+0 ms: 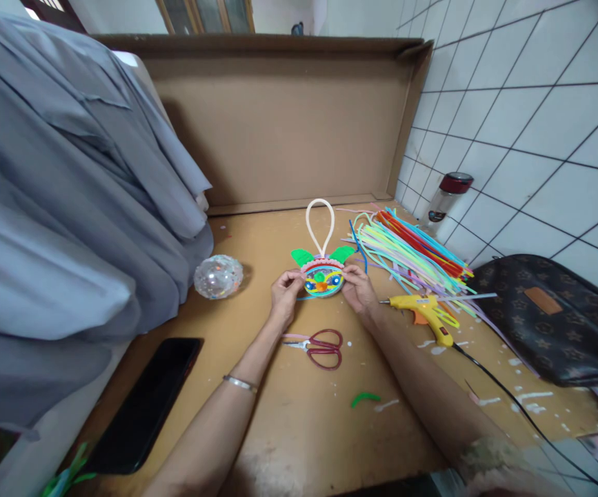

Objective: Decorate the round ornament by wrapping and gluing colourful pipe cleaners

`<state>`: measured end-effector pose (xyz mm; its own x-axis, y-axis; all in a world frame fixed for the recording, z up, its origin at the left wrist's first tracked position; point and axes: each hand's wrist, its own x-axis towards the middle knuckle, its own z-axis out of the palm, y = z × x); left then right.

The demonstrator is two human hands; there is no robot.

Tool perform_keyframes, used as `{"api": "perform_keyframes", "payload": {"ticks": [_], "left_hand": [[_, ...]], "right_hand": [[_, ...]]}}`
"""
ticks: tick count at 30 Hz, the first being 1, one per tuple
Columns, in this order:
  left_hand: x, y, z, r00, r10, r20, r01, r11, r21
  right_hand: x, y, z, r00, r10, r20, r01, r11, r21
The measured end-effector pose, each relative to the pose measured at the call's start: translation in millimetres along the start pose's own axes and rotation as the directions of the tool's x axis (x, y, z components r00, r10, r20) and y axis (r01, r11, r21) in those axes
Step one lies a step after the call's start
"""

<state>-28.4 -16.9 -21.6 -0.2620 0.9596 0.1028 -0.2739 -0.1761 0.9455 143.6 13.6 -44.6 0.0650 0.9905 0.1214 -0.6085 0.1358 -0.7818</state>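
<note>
Between my two hands is a round pipe-cleaner ornament (322, 277) with a colourful face, green leaf-shaped ears and a tall white loop standing at its top. My left hand (285, 295) pinches its left edge, and my right hand (361, 288) pinches the right edge. Red-handled scissors (324, 348) lie on the table between my forearms, blades to the left. To the left of my left hand sits a clear ball (218, 277) with coloured specks. A yellow glue gun (427, 314) with a glue stick in its back lies right of my right hand.
A heap of coloured pipe cleaners (412, 252) lies at the back right, near a red-lidded bottle (446, 197). A brown patterned bag (547, 317) is at the right, a black phone (146, 404) at the left. Grey cloth (71, 186) hangs left; a cardboard panel (288, 124) stands behind.
</note>
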Motion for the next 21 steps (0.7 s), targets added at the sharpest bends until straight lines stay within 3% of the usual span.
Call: {"api": "perform_keyframes", "payload": {"ticks": [13, 21], "left_hand": [[1.1, -3.0, -1.6, 0.999, 0.027, 0.020, -0.027, 1.000, 0.006], [-0.2, -1.1, 0.7, 1.000, 0.021, 0.001, -0.021, 1.000, -0.009]], "right_hand": [[-3.7, -1.0, 4.5, 0.996, -0.082, -0.024, 0.080, 0.994, -0.072], [-4.4, -2.4, 5.2, 0.998, -0.059, -0.028, 0.057, 0.997, -0.053]]}}
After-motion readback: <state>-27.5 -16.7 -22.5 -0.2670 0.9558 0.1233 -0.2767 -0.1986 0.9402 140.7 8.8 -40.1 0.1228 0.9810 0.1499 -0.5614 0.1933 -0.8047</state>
